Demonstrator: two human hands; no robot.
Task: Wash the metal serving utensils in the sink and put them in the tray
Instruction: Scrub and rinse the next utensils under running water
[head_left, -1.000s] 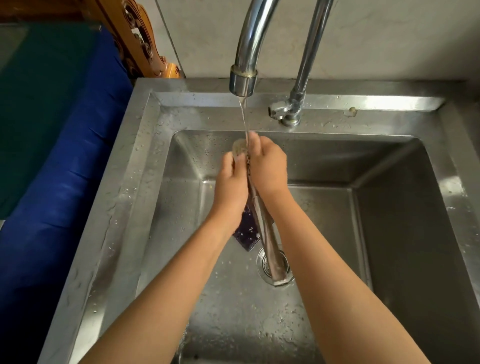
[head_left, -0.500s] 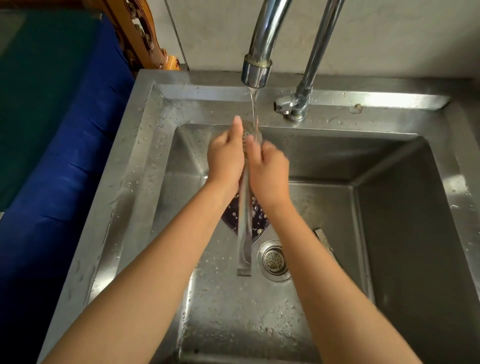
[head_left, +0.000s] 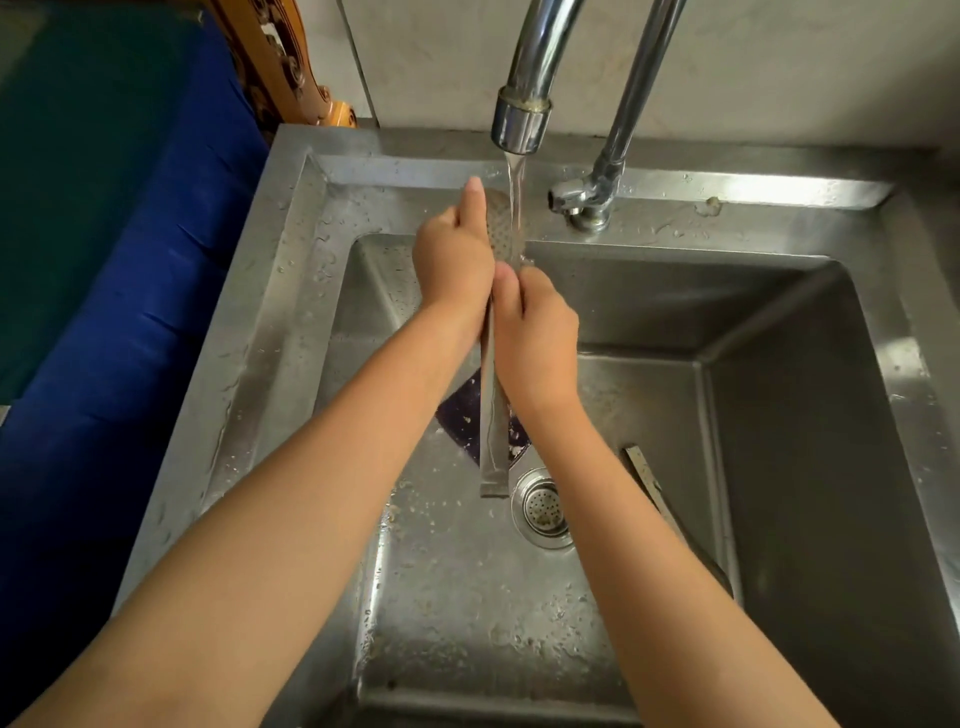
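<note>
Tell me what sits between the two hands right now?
In the head view, the slotted spoon stands between the left hand and right hand, its perforated head under the tap's stream.

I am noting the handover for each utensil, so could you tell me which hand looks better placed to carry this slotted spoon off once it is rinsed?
Probably the right hand: it is wrapped around the slotted spoon handle, whereas the left hand is pressed against the perforated head under the water stream.

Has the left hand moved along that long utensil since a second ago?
Yes. The left hand has slid up toward the tap spout, now rubbing the perforated head of the utensil; earlier it sat level with the right hand.
</note>
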